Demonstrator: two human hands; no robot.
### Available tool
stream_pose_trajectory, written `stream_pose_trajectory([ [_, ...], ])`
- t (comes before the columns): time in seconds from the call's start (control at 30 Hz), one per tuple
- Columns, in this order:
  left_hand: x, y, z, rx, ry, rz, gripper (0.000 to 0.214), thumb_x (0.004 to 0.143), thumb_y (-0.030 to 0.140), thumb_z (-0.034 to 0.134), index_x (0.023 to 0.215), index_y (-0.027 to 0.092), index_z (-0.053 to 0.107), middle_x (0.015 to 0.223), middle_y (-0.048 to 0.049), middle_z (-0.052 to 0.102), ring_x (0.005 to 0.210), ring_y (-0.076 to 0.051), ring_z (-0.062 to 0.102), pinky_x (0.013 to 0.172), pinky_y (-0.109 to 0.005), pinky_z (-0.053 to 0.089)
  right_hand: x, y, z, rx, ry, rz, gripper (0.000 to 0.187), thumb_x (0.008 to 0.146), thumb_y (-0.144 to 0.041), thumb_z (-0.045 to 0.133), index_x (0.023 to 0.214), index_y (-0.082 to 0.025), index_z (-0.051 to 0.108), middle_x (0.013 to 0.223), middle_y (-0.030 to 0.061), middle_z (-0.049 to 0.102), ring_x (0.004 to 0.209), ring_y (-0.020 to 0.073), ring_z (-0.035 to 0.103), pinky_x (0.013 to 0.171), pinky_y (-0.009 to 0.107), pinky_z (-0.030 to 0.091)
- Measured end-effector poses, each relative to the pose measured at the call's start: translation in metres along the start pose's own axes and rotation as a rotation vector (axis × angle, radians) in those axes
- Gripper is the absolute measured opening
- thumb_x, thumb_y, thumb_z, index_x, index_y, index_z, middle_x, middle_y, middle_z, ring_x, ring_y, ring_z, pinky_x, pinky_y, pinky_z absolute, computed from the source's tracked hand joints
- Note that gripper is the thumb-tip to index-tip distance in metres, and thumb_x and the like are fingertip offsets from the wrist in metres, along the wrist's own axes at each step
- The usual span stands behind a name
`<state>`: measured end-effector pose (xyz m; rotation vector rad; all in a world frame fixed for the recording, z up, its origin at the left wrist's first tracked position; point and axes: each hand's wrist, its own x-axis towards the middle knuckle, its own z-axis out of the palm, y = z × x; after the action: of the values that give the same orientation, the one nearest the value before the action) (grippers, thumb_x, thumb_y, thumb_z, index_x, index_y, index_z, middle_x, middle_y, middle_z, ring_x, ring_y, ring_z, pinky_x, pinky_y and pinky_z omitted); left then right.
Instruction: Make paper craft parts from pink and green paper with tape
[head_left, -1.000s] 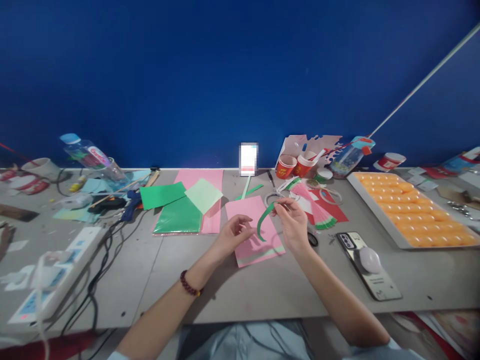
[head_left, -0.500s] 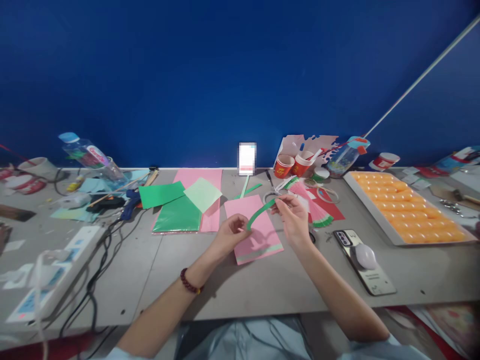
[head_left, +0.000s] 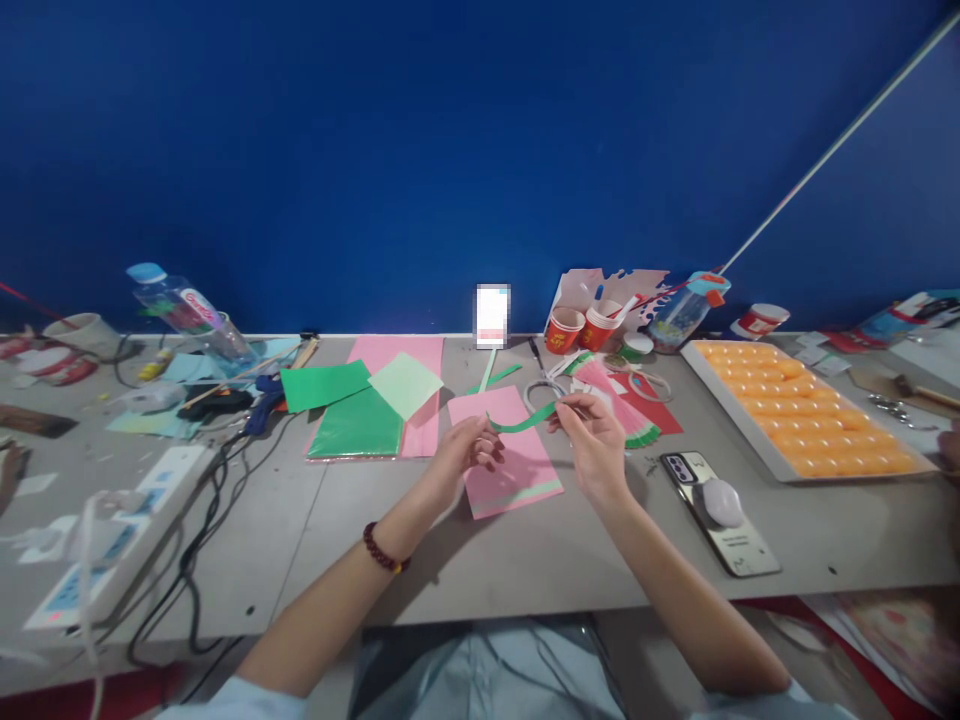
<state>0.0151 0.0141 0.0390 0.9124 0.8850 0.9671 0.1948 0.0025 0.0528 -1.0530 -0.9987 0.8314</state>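
A narrow green paper strip (head_left: pixel 523 423) sags between my two hands. The fingertips of my left hand (head_left: pixel 463 458) pinch its left end. At the right end, my right hand (head_left: pixel 594 443) grips it between thumb and fingers. Below the strip lies a pink paper sheet (head_left: pixel 517 478) with a pale green band along its near edge. Just beyond, another green strip (head_left: pixel 495 379) and a pale green strip (head_left: pixel 488 371) rest on the table. A pair of scissors (head_left: pixel 541 392) lies behind the strip, partly hidden by my right hand.
Green paper (head_left: pixel 356 430) and a pale green square (head_left: pixel 406 386) lie to the left. At right are a pink-and-green pleated paper fan (head_left: pixel 611 395), red paper cups (head_left: pixel 564 331), a phone (head_left: pixel 739 545) and a tray of orange balls (head_left: pixel 772 465). A power strip (head_left: pixel 161 500) with cables stands at left.
My left hand has moved up and slightly left, its lower fingers loosening. The green strip now hangs closer to level with a shallow sag. My right hand has hardly moved.
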Motion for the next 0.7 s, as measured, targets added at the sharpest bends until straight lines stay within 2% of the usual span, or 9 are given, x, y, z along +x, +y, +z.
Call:
stream_pose_trajectory([
  [0.13,-0.003,0.003,-0.003,0.136,0.045,-0.052,0.04,0.071,0.053,0.064,0.073,0.014,0.058,0.066,-0.0035,0.06,0.057,-0.013,0.058,0.05,-0.023,0.044,-0.003,-0.002,-0.002,-0.028,-0.001,-0.03,0.015,0.075,-0.033,0.067,0.081,-0.02,0.061,0.067,-0.0016,0.061,0.056,0.012,0.06,0.057,0.028,0.051],
  [0.27,-0.01,0.004,-0.007,0.254,0.047,0.018,0.031,0.069,0.042,0.07,0.069,0.015,0.056,0.062,0.0004,0.057,0.054,-0.01,0.055,0.05,-0.02,0.042,-0.006,-0.007,-0.001,-0.004,-0.004,-0.055,0.012,0.075,-0.03,0.067,0.081,-0.02,0.062,0.064,-0.002,0.061,0.057,0.0123,0.06,0.058,0.028,0.052],
  [0.47,-0.021,0.003,-0.003,0.183,0.02,-0.005,0.03,0.072,0.041,0.068,0.084,0.016,0.059,0.072,0.0001,0.059,0.056,-0.008,0.053,0.055,-0.022,0.045,-0.012,-0.01,0.0,-0.026,-0.011,-0.048,0.012,0.075,-0.031,0.067,0.081,-0.021,0.062,0.063,-0.0017,0.062,0.056,0.0129,0.06,0.057,0.028,0.052],
  [0.7,-0.026,0.001,0.003,0.102,0.003,0.032,0.031,0.061,0.028,0.076,0.083,0.014,0.059,0.065,0.0001,0.058,0.056,-0.009,0.052,0.055,-0.022,0.042,-0.015,-0.009,-0.003,-0.045,-0.039,-0.033,0.012,0.075,-0.03,0.067,0.08,-0.02,0.062,0.063,-0.0011,0.063,0.055,0.0126,0.06,0.056,0.028,0.051],
])
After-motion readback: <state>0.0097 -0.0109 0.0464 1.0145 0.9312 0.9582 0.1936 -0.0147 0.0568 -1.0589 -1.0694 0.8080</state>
